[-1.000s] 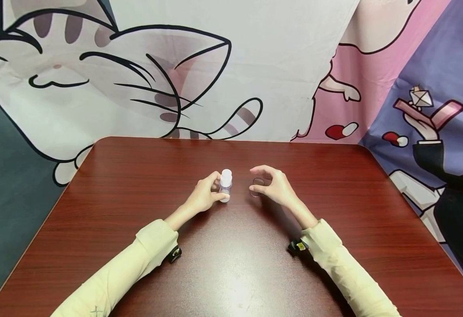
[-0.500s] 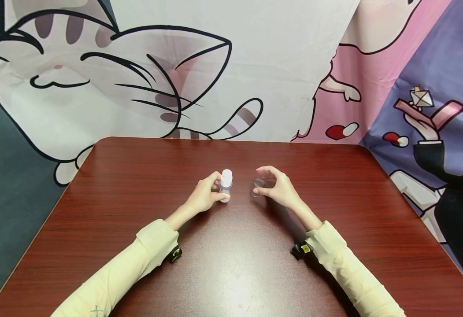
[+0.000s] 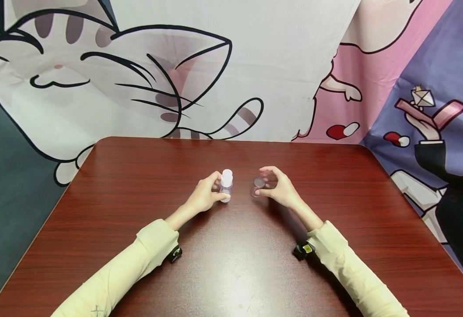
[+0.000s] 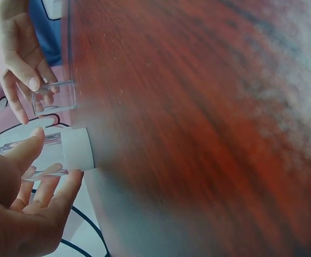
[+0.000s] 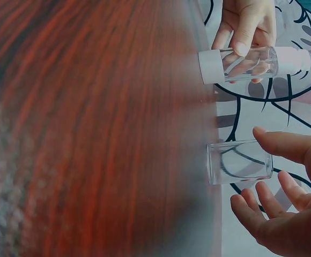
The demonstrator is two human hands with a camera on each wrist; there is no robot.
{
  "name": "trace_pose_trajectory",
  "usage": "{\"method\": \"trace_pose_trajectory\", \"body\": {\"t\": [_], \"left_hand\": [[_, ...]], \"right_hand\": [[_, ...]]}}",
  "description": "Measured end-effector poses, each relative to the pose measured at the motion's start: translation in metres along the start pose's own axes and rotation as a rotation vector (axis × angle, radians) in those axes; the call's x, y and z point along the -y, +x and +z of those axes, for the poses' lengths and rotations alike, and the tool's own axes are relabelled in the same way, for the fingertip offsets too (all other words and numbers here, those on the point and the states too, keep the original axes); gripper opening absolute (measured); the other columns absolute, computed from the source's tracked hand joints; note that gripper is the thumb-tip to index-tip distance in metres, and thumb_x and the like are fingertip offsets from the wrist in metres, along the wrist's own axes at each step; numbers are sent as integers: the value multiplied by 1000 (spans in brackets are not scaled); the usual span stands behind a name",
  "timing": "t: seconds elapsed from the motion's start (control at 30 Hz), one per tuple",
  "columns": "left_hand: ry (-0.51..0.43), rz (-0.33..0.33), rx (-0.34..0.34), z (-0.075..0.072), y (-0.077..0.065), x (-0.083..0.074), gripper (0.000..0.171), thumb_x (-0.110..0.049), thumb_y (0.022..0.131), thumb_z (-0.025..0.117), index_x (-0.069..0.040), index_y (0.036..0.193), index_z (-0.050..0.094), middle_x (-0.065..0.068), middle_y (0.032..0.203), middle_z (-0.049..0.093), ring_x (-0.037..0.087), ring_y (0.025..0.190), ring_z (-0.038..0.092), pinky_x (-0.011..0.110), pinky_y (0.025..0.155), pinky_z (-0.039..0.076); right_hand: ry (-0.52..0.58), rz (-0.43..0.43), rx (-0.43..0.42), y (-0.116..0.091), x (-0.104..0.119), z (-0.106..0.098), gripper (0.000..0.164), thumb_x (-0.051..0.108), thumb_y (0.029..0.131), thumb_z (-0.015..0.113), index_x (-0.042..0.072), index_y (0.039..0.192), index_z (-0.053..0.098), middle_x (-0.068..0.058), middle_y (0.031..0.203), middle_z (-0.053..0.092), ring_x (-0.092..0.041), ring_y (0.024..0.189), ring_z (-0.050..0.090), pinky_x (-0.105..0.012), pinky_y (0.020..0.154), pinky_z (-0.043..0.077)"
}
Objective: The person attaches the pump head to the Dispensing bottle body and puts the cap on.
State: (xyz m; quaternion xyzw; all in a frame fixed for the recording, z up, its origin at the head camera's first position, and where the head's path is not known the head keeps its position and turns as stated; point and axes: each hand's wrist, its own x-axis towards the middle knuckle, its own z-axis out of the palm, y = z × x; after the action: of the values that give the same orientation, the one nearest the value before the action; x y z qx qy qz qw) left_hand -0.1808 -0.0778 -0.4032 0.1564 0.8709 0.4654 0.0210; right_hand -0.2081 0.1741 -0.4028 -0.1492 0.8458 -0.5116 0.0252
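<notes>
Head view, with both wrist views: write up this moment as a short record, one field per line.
Left hand: grips the bottle
Right hand: thumb and fingers apart, at the clear container; contact hard to tell
Bottle: upright, clear body, white base and top
Clear container: on the table, right of the bottle, not touching it
Table: reddish-brown, wood-grained
Backdrop: cartoon prints
</notes>
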Motion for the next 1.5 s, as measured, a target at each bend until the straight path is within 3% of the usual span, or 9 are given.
{"method": "trace_pose_trajectory", "body": {"t": [0.23,0.53,1.07,1.33,1.5], "left_hand": [[2,-2,-4,0,0,0,36,-8,79,77,-4,101,49,18,100,69,29,95,67,41,82,55],[-1,-24,-1,0,0,-2,36,-8,79,77,-4,102,49,17,100,68,28,94,67,39,80,55],[-19,-28,2,0,-1,-3,36,-6,79,77,-4,101,49,18,101,68,29,94,67,38,81,56],[-35,-37,3,1,0,-3,36,-6,79,77,-4,101,49,19,102,67,29,95,66,37,81,57],[-43,-32,1,1,0,-1,36,-5,79,77,-3,100,48,19,102,67,29,95,67,36,81,58]], "right_hand": [[33,28,19,-3,12,-1,65,-9,70,79,-6,127,48,-32,124,55,-45,111,56,-52,95,51],[-5,63,31,2,-3,1,73,-4,69,81,-1,131,45,-24,122,55,-33,106,57,-45,92,55],[-15,108,38,1,-4,3,63,-4,71,79,-5,126,49,-27,118,56,-39,108,57,-49,93,53],[-72,98,51,1,-5,4,54,3,72,81,-1,119,54,-22,104,65,-29,96,63,-24,79,54],[-119,91,47,2,-5,5,52,7,72,82,3,116,56,-18,99,68,-24,91,64,-25,75,50]]}}
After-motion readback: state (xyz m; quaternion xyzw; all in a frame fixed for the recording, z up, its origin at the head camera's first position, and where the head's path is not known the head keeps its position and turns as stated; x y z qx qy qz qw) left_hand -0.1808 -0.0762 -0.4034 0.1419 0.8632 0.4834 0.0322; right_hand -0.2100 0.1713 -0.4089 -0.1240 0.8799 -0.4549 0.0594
